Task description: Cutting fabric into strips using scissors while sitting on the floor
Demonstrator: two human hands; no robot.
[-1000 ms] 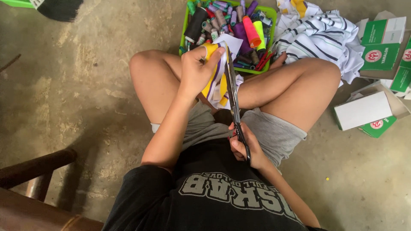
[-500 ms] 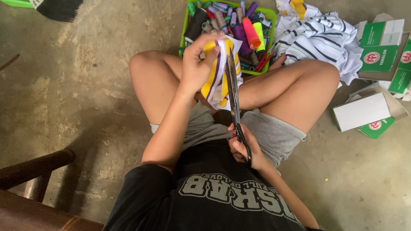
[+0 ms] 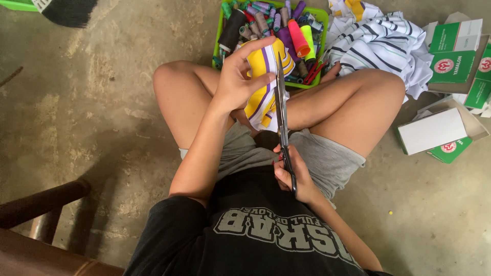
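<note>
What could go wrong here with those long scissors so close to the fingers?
The scissors run right beside the left hand pinching the striped fabric, so a fingertip could be nicked. The blades also hang over the bare legs, so a slip might graze skin. The loosely bunched fabric could make the cut wander.
</note>
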